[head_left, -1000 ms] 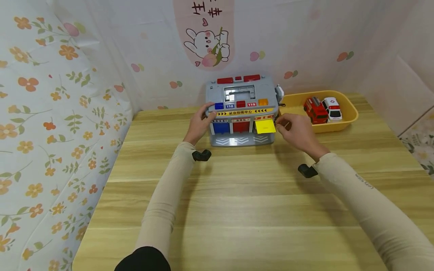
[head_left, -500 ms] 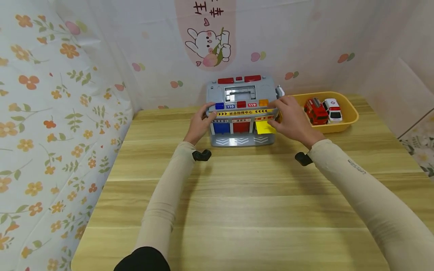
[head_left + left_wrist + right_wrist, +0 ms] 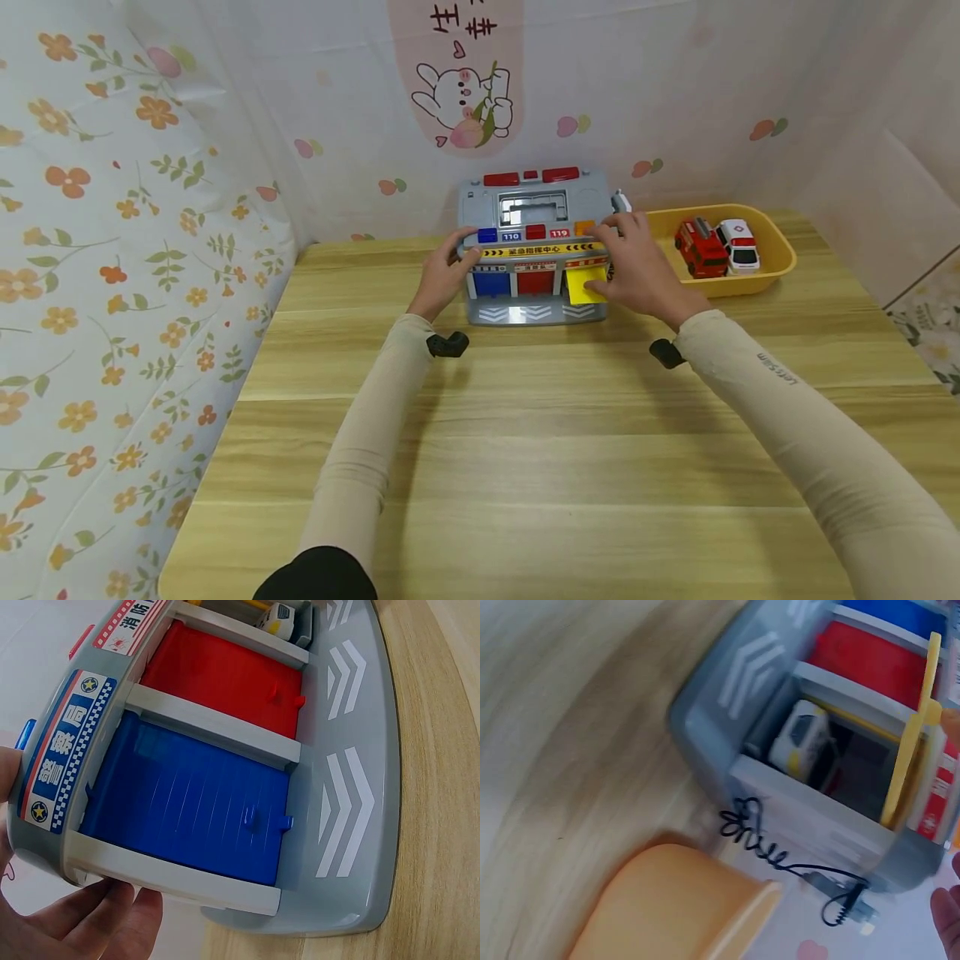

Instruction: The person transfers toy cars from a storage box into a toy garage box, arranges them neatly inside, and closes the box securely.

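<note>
A grey toy emergency station (image 3: 536, 249) stands against the back cloth, with blue (image 3: 187, 799), red (image 3: 225, 679) and yellow garage doors. The yellow door (image 3: 583, 286) is raised and sticks out from its bay. A white and yellow toy vehicle (image 3: 801, 739) sits inside that bay. My left hand (image 3: 442, 275) grips the station's left end, thumb at the front edge and fingers along the side. My right hand (image 3: 636, 268) spans the right front corner. Its fingers rest on the roof near the orange light, and its thumb touches the yellow door.
A yellow bin (image 3: 750, 286) right of the station holds a red toy fire truck (image 3: 702, 248) and a white toy ambulance (image 3: 738, 246). A coiled black cord (image 3: 754, 832) hangs at the station's right side. The wooden table (image 3: 525, 450) extends in front.
My right hand has moved from the station's right side up and left onto the corner, its thumb now on the yellow door. My left hand keeps its place.
</note>
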`<state>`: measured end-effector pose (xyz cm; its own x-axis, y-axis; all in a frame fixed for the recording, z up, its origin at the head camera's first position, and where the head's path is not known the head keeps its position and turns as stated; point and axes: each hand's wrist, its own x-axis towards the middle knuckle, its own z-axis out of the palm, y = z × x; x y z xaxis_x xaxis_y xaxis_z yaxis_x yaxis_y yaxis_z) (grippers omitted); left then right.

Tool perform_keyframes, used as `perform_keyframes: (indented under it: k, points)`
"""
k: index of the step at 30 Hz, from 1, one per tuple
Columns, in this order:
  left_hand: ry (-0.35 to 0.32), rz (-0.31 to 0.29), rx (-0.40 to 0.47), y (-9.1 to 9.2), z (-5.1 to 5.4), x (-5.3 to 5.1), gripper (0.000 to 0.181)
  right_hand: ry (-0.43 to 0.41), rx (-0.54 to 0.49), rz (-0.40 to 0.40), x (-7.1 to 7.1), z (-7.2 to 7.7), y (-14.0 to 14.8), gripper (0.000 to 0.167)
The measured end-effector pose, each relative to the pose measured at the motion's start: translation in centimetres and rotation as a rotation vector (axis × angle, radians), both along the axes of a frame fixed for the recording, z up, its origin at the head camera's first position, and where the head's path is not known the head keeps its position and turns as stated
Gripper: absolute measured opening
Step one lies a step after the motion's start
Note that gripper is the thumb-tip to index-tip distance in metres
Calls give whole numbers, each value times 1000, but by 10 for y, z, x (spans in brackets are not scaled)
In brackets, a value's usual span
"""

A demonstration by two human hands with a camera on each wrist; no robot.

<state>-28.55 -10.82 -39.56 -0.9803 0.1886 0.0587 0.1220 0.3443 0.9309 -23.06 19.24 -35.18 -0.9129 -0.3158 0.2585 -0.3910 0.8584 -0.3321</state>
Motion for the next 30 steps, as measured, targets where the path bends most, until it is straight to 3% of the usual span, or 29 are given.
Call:
perform_keyframes:
  k: [5, 13, 24, 30]
  points:
    - [8, -3, 3, 0, -1, 0, 44, 16, 51, 6, -4, -12, -1, 90]
    - [33, -11, 2, -1, 0, 0, 44, 112, 85, 23, -15, -30, -2, 112]
    - [18, -13, 8, 1, 0, -1, 44, 182, 150, 26, -27, -47, -1, 112]
    - [10, -7, 1, 1, 1, 0, 43, 276, 185, 36, -33, -56, 2, 114]
